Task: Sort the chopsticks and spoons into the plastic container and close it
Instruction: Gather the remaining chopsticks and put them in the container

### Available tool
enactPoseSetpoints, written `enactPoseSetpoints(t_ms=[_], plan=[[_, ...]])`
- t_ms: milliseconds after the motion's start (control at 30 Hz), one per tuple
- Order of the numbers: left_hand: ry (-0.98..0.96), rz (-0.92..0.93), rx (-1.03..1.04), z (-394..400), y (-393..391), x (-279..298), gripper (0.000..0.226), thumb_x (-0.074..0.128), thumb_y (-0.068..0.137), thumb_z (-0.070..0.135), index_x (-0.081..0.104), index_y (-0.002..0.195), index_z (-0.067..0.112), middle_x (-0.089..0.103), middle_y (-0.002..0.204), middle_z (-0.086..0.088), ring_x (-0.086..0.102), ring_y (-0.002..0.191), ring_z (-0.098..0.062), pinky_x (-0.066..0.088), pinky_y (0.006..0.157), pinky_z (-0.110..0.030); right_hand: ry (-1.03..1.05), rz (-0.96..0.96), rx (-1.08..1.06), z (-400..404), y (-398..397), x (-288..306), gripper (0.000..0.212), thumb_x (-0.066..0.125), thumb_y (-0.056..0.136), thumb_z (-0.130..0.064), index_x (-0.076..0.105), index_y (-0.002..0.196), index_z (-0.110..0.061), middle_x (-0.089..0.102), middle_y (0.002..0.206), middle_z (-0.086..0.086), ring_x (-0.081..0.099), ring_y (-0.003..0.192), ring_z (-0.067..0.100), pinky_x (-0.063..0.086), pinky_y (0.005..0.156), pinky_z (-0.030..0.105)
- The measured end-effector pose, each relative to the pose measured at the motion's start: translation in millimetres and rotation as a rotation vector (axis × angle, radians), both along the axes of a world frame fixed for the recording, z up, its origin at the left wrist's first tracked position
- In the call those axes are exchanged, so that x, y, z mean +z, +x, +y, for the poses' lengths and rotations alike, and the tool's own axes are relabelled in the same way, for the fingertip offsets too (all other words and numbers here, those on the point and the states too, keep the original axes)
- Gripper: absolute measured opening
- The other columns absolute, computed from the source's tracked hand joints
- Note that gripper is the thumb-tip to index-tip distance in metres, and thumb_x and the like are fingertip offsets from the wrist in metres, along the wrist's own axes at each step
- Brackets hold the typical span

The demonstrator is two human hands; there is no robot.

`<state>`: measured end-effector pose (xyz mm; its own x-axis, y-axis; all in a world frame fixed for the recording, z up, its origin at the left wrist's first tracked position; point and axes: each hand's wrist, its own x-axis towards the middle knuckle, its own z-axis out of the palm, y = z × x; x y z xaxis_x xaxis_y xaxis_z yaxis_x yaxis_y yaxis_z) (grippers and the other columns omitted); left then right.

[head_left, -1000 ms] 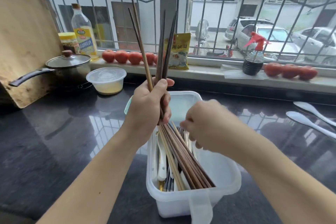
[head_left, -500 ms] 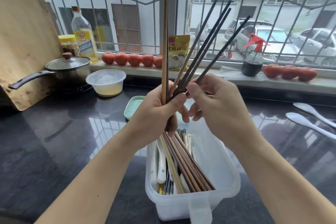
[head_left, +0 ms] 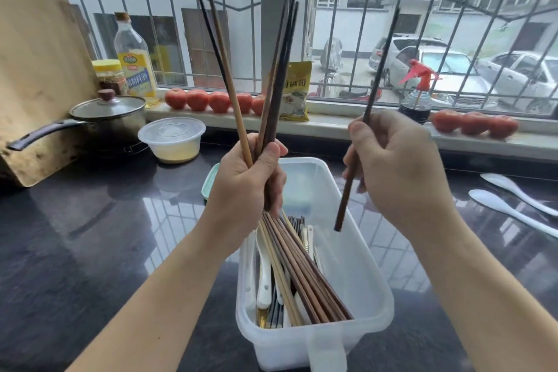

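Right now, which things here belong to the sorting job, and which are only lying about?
Job: plastic container, chopstick bundle in left hand, single chopstick in right hand, white spoons.

Lying about: pot, oil bottle, tomatoes, spray bottle.

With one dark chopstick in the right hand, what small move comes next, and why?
Probably lower the single chopstick in the right hand into the plastic container, beside the chopsticks already lying there. The left hand grips a bundle above it.

Both forearms raised side by side, left hand (head_left: 244, 187) and right hand (head_left: 398, 172) each with fingers curled tight.
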<state>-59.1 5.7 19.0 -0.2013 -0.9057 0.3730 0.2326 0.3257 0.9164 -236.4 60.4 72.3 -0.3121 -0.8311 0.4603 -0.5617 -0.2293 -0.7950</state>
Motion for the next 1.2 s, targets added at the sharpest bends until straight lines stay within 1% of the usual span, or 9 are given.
enactPoseSetpoints(t_ms=[67,200,300,433,533,700,900,1000,1200], plan=[[0.014,0.048,-0.004,0,2,1,0.02,0.045,0.109,0.018,0.056,0.102,0.003,0.044,0.058,-0.008,0.038,0.038,-0.023,0.036,0.04,-0.027,0.148,0.265,-0.027,2,0,0,0.018,0.06,0.1,-0.032,0.069,0.088,-0.022,0.071,0.069,-0.002,0.069,0.065,0.017,0.06,0.07,0.043],[0.028,0.058,-0.045,1,3,3,0.024,0.043,0.109,0.017,0.06,0.102,0.002,0.041,0.06,-0.008,0.031,0.041,-0.02,0.029,0.038,-0.026,0.528,0.575,0.128,4,29,-13,0.022,0.061,0.098,-0.041,0.071,0.096,-0.021,0.07,0.08,0.0,0.07,0.068,0.017,0.062,0.069,0.039],[0.03,0.028,-0.038,2,2,3,0.025,0.041,0.108,0.013,0.062,0.104,0.001,0.044,0.059,-0.009,0.031,0.041,-0.02,0.027,0.037,-0.027,0.574,0.705,0.131,-3,44,-31,0.023,0.061,0.098,-0.041,0.069,0.095,-0.02,0.064,0.08,0.0,0.066,0.071,0.018,0.061,0.069,0.037],[0.027,-0.014,-0.04,1,2,3,0.024,0.041,0.108,0.011,0.062,0.108,0.0,0.05,0.063,-0.007,0.036,0.038,-0.019,0.031,0.037,-0.025,0.64,0.785,0.122,-4,48,-37,0.037,0.058,0.099,-0.044,0.056,0.073,-0.018,0.058,0.073,0.001,0.06,0.065,0.017,0.054,0.059,0.031],[0.025,-0.043,-0.053,1,1,4,0.022,0.042,0.109,0.011,0.061,0.113,0.001,0.054,0.064,-0.008,0.04,0.038,-0.021,0.034,0.038,-0.026,0.606,0.676,0.119,1,36,-28,0.038,0.055,0.1,-0.044,0.062,0.075,-0.016,0.066,0.075,0.003,0.067,0.067,0.019,0.061,0.066,0.036],[-0.021,-0.099,-0.077,2,4,3,0.018,0.044,0.108,0.014,0.059,0.113,0.004,0.066,0.072,-0.01,0.051,0.041,-0.023,0.04,0.039,-0.027,0.26,0.238,0.1,1,5,-18,0.024,0.059,0.1,-0.023,0.072,0.079,-0.021,0.071,0.064,-0.004,0.068,0.053,0.009,0.062,0.06,0.038],[-0.033,-0.165,-0.125,2,3,3,0.015,0.049,0.107,0.015,0.062,0.106,0.008,0.071,0.075,-0.01,0.054,0.042,-0.026,0.04,0.042,-0.027,0.068,-0.25,0.255,-12,4,-16,0.016,0.056,0.103,-0.023,0.07,0.098,-0.016,0.073,0.08,0.002,0.071,0.072,0.017,0.06,0.065,0.031],[-0.013,-0.142,-0.118,1,3,3,0.016,0.049,0.106,0.018,0.063,0.105,0.01,0.07,0.074,-0.011,0.054,0.041,-0.027,0.04,0.042,-0.027,0.006,-0.247,0.386,-24,11,-2,0.013,0.059,0.102,-0.023,0.069,0.104,-0.016,0.074,0.087,0.0,0.071,0.081,0.015,0.061,0.073,0.031],[0.01,-0.148,-0.103,1,2,5,0.017,0.047,0.107,0.019,0.059,0.111,0.008,0.07,0.074,-0.012,0.056,0.042,-0.029,0.038,0.042,-0.027,0.026,-0.25,0.478,-45,17,1,0.009,0.065,0.098,-0.017,0.069,0.099,-0.009,0.077,0.083,0.005,0.073,0.076,0.02,0.058,0.072,0.029]])
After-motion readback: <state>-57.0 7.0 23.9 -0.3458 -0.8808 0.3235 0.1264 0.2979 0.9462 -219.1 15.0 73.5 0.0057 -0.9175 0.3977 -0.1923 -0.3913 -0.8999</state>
